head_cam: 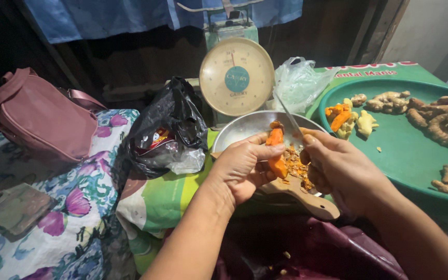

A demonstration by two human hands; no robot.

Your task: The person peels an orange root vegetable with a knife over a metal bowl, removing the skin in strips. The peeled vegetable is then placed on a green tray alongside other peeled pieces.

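My left hand (242, 168) grips an orange, peeled turmeric root (275, 150) upright between thumb and fingers. My right hand (338, 168) holds a thin knife (288, 113) whose blade points up and left, its edge near the root's top. Below both hands lies a small wooden cutting board (307, 199) with a heap of orange peelings (296, 167) on it. Behind the hands stands a round metal bowl (245, 129).
A green round tray (400, 150) at right carries ginger and turmeric roots (436, 119) and cut pieces (344, 120). A dial scale (236, 76), a black plastic bag (169, 127), a clear bag (299, 83), a pink handbag (37, 116) and a phone (12, 207) on floral cloth surround me.
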